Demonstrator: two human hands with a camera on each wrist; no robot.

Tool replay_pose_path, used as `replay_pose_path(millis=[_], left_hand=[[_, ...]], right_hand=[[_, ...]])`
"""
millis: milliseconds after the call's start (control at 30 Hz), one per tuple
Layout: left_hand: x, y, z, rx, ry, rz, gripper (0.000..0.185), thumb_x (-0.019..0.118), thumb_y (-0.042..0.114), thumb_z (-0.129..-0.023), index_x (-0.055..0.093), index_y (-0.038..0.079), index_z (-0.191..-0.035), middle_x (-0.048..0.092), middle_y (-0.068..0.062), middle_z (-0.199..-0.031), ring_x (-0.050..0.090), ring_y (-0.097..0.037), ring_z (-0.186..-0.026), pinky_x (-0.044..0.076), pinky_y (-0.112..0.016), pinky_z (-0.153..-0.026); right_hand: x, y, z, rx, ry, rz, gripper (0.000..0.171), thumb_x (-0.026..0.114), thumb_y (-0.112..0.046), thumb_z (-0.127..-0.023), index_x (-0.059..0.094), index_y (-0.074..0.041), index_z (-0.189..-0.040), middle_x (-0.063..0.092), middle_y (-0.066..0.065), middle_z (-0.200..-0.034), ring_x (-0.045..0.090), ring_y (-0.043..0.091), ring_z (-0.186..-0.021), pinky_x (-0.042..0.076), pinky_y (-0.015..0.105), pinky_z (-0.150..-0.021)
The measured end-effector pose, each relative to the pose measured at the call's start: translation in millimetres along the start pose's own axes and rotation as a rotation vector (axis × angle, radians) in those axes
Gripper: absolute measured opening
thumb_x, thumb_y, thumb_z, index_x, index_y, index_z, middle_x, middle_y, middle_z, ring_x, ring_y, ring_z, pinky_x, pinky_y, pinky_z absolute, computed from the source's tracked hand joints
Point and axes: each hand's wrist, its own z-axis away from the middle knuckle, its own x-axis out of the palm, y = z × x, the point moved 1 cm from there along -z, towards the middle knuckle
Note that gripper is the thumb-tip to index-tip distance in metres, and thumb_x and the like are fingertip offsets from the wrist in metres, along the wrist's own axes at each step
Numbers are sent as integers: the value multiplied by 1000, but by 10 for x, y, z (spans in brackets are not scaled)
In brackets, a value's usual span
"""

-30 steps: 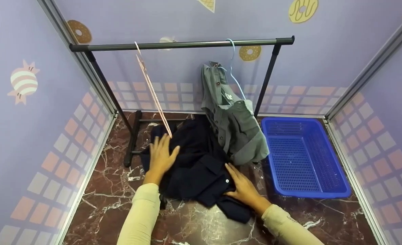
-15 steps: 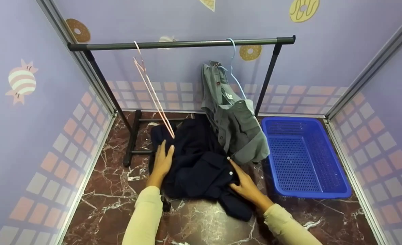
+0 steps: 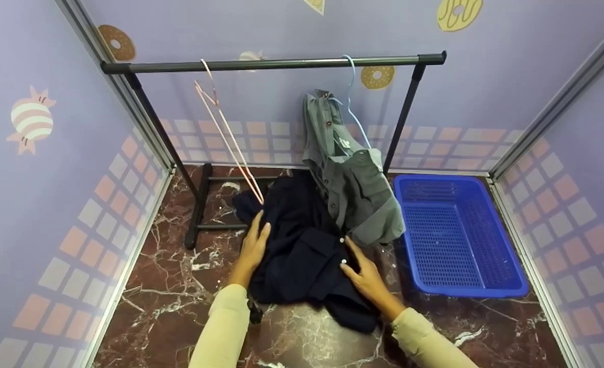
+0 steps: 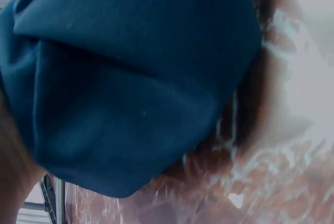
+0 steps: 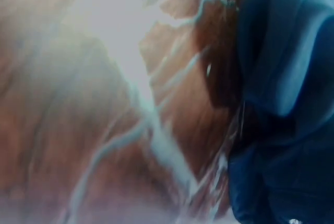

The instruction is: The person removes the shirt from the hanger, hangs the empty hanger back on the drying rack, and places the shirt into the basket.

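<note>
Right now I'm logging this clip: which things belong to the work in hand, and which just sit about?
In hand: dark navy garment, left hand, right hand.
Sitting about: grey shirt, pink hanger, rail, blue basket.

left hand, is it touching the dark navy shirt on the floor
Touching. The head view shows the left hand lying flat, fingers straight, on the dark navy shirt.

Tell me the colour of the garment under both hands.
Dark navy blue garment, lying on the marble floor; the head view shows it best.
</note>
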Motion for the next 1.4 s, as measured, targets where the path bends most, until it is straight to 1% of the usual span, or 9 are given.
replay_pose_path(millis=[133, 267, 400, 500, 667, 833, 1067, 1333, 1400], left_hand=[[120, 57, 40, 42, -27, 25, 59, 44, 41, -108, 34, 18, -162, 38, -14, -165, 39, -42, -149, 30, -59, -123], [263, 126, 99, 83, -53, 66, 58, 43, 38, -109, 34, 16, -162, 36, -15, -166, 37, -42, -150, 29, -61, -123], [407, 166, 157, 104, -57, 103, 58, 43, 37, -109, 33, 16, -162, 36, -15, -166, 36, -41, -150, 28, -60, -124], [488, 183, 199, 103, -53, 112, 57, 43, 38, -109, 33, 19, -162, 36, -14, -166, 37, -41, -150, 30, -61, -123], [578, 237, 244, 116, -69, 160, 58, 42, 34, -110, 28, 18, -164, 31, -12, -168, 31, -39, -153, 27, -60, -124], [647, 296, 272, 123, -55, 189, 57, 42, 32, -111, 27, 17, -164, 29, -11, -169, 31, -39, -153, 27, -60, -124], [762, 427, 346, 139, -50, 183, 57, 42, 30, -111, 27, 17, -164, 30, -14, -169, 34, -39, -152, 29, -59, -124], [814, 647, 431, 204, -20, 160, 55, 44, 26, -110, 31, 13, -162, 38, -15, -165, 40, -37, -149, 33, -57, -122], [812, 714, 449, 221, -8, 166, 55, 45, 25, -110, 33, 13, -162, 39, -15, -164, 42, -37, -148, 34, -57, -122]], right_hand=[[54, -23, -42, 18, 2, -2, 63, 64, -22, -103, 39, -20, -161, 51, 6, -158, 50, 31, -143, 40, 43, -120], [100, -67, -94, 84, -21, -69, 62, 59, -22, -106, 35, -21, -162, 46, 9, -161, 45, 34, -146, 37, 57, -119], [99, -339, -146, 119, -15, -152, 61, 56, -14, -106, 33, -8, -162, 37, 20, -164, 38, 43, -148, 31, 64, -120], [96, -524, -184, 126, -4, -233, 60, 53, -7, -106, 30, 1, -160, 30, 25, -166, 30, 47, -151, 25, 66, -122], [131, -565, -264, 149, -19, -333, 62, 50, -5, -107, 23, 0, -163, 19, 25, -169, 17, 45, -156, 18, 65, -125], [109, -643, -353, 171, -64, -354, 64, 49, -7, -108, 18, 0, -164, 14, 24, -171, 14, 45, -157, 21, 65, -124], [43, -766, -440, 162, -93, -352, 70, 54, -8, -106, 15, -3, -165, 16, 22, -171, 20, 43, -156, 23, 63, -124], [-40, -890, -488, 141, -58, -358, 76, 61, -6, -102, 18, -2, -164, 29, 31, -164, 30, 46, -152, 26, 64, -122], [-64, -920, -500, 138, -43, -354, 76, 62, -7, -101, 19, -3, -164, 28, 29, -165, 30, 45, -152, 26, 63, -123]])
